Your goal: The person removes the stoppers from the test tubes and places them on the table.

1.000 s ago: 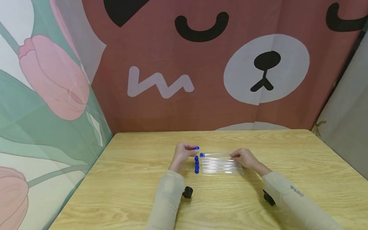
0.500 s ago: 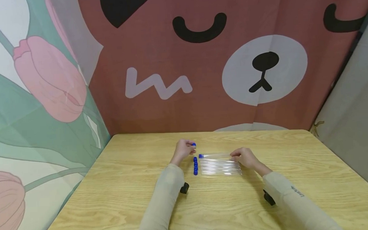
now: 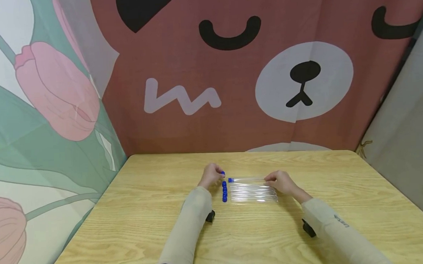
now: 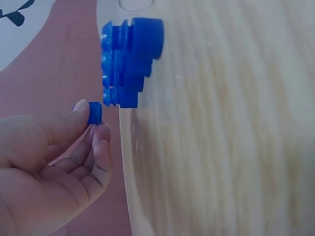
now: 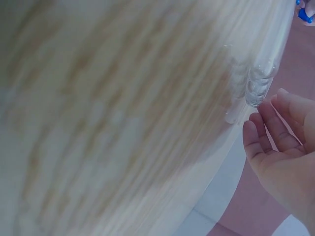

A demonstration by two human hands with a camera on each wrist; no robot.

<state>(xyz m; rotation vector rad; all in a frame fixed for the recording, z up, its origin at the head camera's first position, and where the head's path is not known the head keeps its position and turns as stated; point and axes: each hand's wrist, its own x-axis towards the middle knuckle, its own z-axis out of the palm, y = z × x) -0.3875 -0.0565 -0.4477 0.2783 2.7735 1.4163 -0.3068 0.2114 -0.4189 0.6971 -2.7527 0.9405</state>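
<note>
My left hand (image 3: 210,175) pinches a small blue cap (image 4: 95,113) between thumb and fingers, beyond the far end of a row of blue caps (image 3: 224,191). In the left wrist view the held cap shows its rim on the side away from the thumb. Clear test tubes (image 3: 253,193) lie side by side just right of the row, their rounded ends toward my right hand (image 3: 282,182). Its thumb and fingertips hold the rounded end of the farthest tube (image 3: 248,179), which has a blue cap on its left end. Rounded tube ends (image 5: 257,86) also show beside the right fingers.
The wooden table (image 3: 148,217) runs back to a curtain (image 3: 183,129) printed with a bear face. A black wrist camera (image 3: 210,216) hangs under the left sleeve, another (image 3: 309,228) under the right one.
The left hand first moved slightly away from the row with its cap, then came back down toward the row's far end. The right hand has stayed almost still at the tube.
</note>
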